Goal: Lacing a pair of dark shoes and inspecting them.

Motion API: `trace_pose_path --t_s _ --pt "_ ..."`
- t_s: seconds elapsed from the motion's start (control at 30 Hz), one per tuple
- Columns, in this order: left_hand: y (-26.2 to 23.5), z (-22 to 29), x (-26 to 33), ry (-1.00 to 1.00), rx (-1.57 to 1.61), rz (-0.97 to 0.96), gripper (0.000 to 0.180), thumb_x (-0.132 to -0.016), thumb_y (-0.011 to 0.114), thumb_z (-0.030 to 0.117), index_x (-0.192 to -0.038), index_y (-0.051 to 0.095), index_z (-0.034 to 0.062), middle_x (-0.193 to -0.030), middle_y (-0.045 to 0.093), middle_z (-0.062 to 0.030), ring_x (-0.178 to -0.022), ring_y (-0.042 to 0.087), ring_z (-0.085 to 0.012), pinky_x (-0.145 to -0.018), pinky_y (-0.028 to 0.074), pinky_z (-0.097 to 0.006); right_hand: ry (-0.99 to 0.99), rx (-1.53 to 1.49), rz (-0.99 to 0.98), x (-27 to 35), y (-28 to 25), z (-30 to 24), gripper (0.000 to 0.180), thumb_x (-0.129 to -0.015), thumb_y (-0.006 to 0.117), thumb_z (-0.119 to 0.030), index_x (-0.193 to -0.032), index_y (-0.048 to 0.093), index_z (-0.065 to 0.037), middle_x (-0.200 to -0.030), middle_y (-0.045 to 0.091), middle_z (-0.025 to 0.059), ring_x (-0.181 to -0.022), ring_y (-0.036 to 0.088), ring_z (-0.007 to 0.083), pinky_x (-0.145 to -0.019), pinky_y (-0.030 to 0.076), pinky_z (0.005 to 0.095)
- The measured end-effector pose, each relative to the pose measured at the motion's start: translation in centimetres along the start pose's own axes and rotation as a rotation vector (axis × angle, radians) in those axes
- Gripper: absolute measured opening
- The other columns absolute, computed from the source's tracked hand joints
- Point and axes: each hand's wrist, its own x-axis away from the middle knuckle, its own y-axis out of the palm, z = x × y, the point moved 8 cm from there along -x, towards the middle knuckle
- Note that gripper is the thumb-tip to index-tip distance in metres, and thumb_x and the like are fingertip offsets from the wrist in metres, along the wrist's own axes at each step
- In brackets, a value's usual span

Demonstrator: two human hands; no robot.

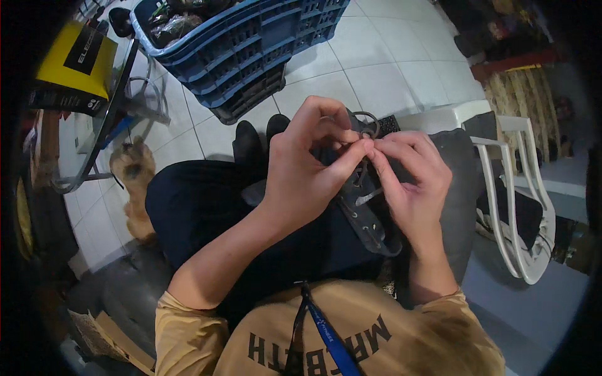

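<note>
A dark grey lace-up shoe [364, 229] with metal eyelets rests on my lap, its collar end toward my body. My left hand [307, 153] is closed in a pinch over the far part of the shoe, fingers curled and thumb tip forward. Meeting it there, my right hand [414, 175] also pinches, thumb against index finger. Between the touching fingertips they grip the shoelace [374, 120], which loops up just beyond them. The exact bit held is mostly hidden by the fingers. A loose lace end [369, 197] lies across the shoe below my right thumb.
A blue plastic crate [244, 53] full of dark items stands ahead on the tiled floor. At left are a glass-topped table with a yellow box [88, 59] and a small tan animal [133, 178]. A white plastic chair [533, 257] is at right.
</note>
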Motion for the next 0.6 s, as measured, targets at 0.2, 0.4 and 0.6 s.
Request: trace_pose_path --t_s 0.2,0.4,0.6 --pt "0.1 -1.1 0.0 -0.05 0.119 0.019 0.033 -0.092 0.078 -0.002 -0.107 0.05 0.0053 -0.089 0.073 -0.0051 -0.089 0.069 -0.0076 -0.082 0.051 -0.023 0.129 -0.096 0.028 0.6 0.9 1.5 0.015 -0.084 0.085 -0.003 -0.096 0.078 0.002 -0.094 0.077 0.0126 -0.086 0.072 0.0245 -0.079 0.056 0.0336" --pt "0.0 -0.8 0.0 -0.022 0.065 0.053 0.034 -0.091 0.081 0.006 -0.103 0.049 0.0078 -0.089 0.072 -0.004 -0.086 0.063 -0.0072 -0.081 0.047 -0.024 0.058 -0.173 0.137 1.5 0.9 1.6 0.015 -0.084 0.083 0.001 -0.099 0.078 0.003 -0.098 0.078 0.013 -0.088 0.074 0.023 -0.079 0.057 0.0329" --pt "0.2 -2.1 0.0 -0.16 0.319 0.022 0.035 -0.09 0.083 0.007 -0.104 0.051 0.009 -0.088 0.069 0.0005 -0.086 0.061 -0.006 -0.079 0.046 -0.024 -0.085 -0.1 0.173 1.6 0.6 0.6 0.018 -0.081 0.085 0.001 -0.098 0.079 0.0 -0.097 0.077 0.0107 -0.083 0.073 0.0219 -0.075 0.057 0.0309"
